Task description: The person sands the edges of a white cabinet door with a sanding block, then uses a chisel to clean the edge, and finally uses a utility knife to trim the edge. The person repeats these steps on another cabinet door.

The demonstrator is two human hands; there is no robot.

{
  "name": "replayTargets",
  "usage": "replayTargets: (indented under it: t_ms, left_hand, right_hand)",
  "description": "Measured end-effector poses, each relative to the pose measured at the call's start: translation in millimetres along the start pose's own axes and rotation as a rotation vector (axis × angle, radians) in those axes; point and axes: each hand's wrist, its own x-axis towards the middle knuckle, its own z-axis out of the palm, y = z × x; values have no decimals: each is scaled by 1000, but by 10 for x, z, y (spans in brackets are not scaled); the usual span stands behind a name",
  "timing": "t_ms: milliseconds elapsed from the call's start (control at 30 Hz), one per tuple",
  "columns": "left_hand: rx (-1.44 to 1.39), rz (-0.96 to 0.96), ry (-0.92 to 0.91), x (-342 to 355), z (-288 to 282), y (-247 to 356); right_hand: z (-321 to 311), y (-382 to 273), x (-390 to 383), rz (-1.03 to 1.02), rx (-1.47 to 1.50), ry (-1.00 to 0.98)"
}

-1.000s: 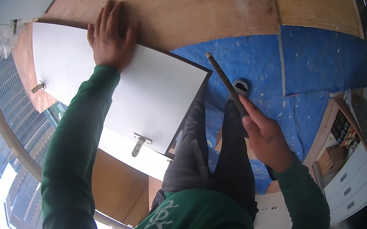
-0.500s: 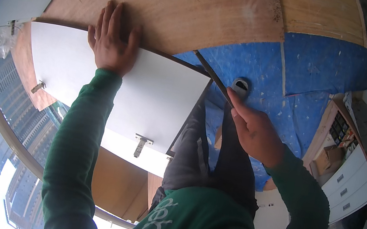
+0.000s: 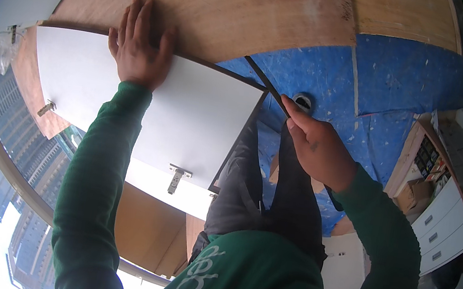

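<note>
While the left hand (image 3: 139, 62) lies flat, thumb apart, across the white panel's (image 3: 196, 103) far edge, the right hand (image 3: 322, 155) pinches a dark strip (image 3: 276, 98).
Hinges (image 3: 176, 179) already fitted; strip still hand-held, its contact with the panel unclear.

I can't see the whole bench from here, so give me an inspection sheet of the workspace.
Surface: brown wooden board, dark worn patch near one corner.
Job's things: white panel, dark-edged, with two metal hinges; thin dark rod.
Clutter: clear plastic bag, far left.
Hands: left hand spread over the panel's far edge; right hand grips the rod.
Cables: nothing seen.
Surroundings: blue floor covering, speckled; white drawers at right.
</note>
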Motion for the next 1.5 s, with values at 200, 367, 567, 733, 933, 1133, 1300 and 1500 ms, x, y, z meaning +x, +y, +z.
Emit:
replayTargets:
  t_ms: [200,367,567,733,933,1133,1300,1500]
  left_hand:
    - [15,-5,-3,-6,-22,-3]
    - [16,6,1,11,6,3]
    - [33,4,15,-8,7,-21]
    - [-1,12,11,-6,-1,-18]
    - [-12,-10,-2,19,9,6]
    - [-5,-8,-4,-2,19,-8]
    - [5,-2,-3,-3,-6,-10]
    - [12,6,9,8,13,7]
  right_hand:
    - [7,141,-298,-163,11,133]
    - [94,65,-23,-99,-67,99]
    - [20,177,-149,-263,42,176]
    - [42,52,-232,-158,-88,81]
    - [-30,361,199,-122,-72,86]
    - [52,447,-351,263,381,105]
    - [541,903,-360,-36,402,255]
    - [482,289,568,-139,480,351]
